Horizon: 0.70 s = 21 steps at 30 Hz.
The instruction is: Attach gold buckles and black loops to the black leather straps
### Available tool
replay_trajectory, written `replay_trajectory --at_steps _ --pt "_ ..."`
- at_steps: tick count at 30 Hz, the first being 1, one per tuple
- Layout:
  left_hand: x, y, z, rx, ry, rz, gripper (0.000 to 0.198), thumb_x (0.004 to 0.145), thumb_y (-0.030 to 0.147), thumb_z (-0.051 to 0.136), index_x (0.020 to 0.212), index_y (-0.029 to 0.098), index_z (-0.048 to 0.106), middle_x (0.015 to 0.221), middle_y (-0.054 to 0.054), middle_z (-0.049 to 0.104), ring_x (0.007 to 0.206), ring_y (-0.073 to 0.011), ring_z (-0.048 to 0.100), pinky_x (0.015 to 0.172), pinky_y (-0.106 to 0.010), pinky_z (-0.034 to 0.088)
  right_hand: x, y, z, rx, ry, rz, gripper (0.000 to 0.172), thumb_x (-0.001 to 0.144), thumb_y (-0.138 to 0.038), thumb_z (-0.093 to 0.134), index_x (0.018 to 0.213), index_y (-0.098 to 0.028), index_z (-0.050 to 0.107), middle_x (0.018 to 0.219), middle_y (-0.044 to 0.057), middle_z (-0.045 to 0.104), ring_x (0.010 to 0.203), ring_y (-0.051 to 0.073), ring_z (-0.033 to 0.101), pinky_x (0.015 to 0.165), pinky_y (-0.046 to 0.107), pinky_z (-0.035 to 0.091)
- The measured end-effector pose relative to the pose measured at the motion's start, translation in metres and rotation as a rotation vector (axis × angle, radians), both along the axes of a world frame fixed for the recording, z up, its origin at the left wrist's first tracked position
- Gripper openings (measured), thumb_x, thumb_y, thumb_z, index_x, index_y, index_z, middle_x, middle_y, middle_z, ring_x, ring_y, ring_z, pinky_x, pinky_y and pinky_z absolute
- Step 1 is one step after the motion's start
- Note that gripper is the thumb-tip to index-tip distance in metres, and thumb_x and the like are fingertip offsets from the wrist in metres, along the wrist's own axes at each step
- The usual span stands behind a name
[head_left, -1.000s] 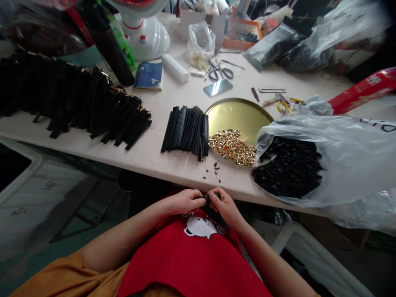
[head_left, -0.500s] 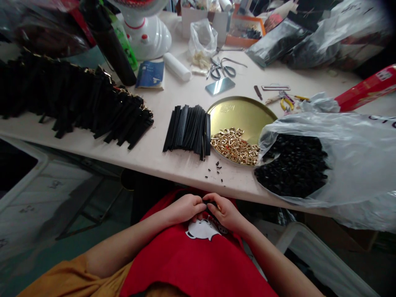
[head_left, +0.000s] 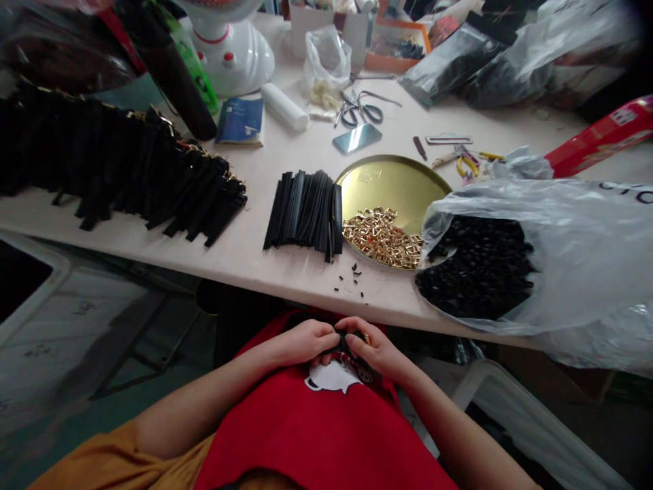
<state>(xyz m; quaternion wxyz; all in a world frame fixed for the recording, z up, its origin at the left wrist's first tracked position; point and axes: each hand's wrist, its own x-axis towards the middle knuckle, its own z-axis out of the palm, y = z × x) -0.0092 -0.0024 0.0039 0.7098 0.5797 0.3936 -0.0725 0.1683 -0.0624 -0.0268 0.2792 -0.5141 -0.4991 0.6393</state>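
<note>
Low in front of the red apron [head_left: 326, 435], my two hands meet just off the table's front edge. My left hand [head_left: 309, 340] is closed, pinching a small black strap [head_left: 343, 340] between thumb and fingers. From the other side my right hand [head_left: 372, 348] has its fingers curled round the same strap, and a bit of gold metal shows by its fingers. Most of the strap is hidden by the fingers. Beyond the hands lie a stack of black straps [head_left: 305, 212] and a gold tray [head_left: 403, 173] holding a heap of gold buckles [head_left: 382, 238].
An open plastic bag [head_left: 576, 252] of small black pieces [head_left: 479, 269] lies at the right edge. At left is a long pile of black straps with gold fittings [head_left: 117, 163]. Scissors [head_left: 360, 112], a phone [head_left: 357, 139] and yellow-handled pliers [head_left: 466, 165] lie farther back. Black scraps [head_left: 356, 273] dot the front.
The view has shifted slightly, so the table things appear a little farther left and up. My right fingers have moved slightly on the strap; both hands stay together.
</note>
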Motion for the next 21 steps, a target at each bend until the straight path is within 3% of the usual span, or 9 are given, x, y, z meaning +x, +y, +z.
replay_trajectory --at_steps 4,7,14,19,21 --pt "0.000 0.003 -0.003 -0.003 -0.024 0.039 0.033 0.082 0.044 0.033 0.069 0.016 0.045 0.057 0.002 0.052 0.044 -0.0070 0.045 0.042 -0.018 0.035 -0.008 0.001 -0.001 -0.040 0.030 -0.174 0.030 0.081 -0.041 0.046 0.102 -0.021 0.050 0.072 -0.001 0.049 0.057 0.010 0.045 0.053 0.023 0.038" --pt "-0.003 0.006 -0.003 -0.019 -0.046 0.050 0.031 0.078 0.045 0.043 0.071 0.016 0.046 0.056 0.004 0.050 0.044 -0.0067 0.044 0.041 -0.018 0.034 -0.013 0.004 0.001 -0.014 0.001 -0.233 0.028 0.081 -0.040 0.045 0.101 -0.022 0.050 0.075 -0.001 0.050 0.058 0.011 0.045 0.055 0.024 0.039" --pt "0.001 -0.003 -0.008 -0.023 -0.048 0.088 0.027 0.075 0.041 0.047 0.073 0.014 0.050 0.059 0.002 0.054 0.043 -0.0074 0.045 0.040 -0.018 0.035 -0.014 0.001 -0.001 0.069 -0.065 -0.157 0.026 0.082 -0.033 0.043 0.105 -0.021 0.049 0.078 0.000 0.051 0.063 0.012 0.048 0.059 0.025 0.040" --pt "0.002 -0.004 -0.011 0.087 0.017 0.084 0.026 0.075 0.039 0.046 0.071 0.014 0.052 0.059 0.001 0.056 0.045 -0.0087 0.046 0.040 -0.019 0.033 -0.011 0.002 -0.007 0.147 -0.190 -0.102 0.027 0.081 -0.028 0.046 0.107 -0.021 0.049 0.091 0.003 0.055 0.083 0.016 0.052 0.076 0.029 0.041" --pt "-0.001 0.000 -0.010 0.121 0.048 0.070 0.026 0.075 0.040 0.046 0.071 0.015 0.053 0.058 0.001 0.056 0.044 -0.0088 0.045 0.039 -0.019 0.031 -0.008 0.004 -0.007 0.102 -0.199 -0.076 0.025 0.081 -0.031 0.048 0.104 -0.020 0.049 0.087 0.003 0.056 0.079 0.015 0.053 0.072 0.029 0.042"
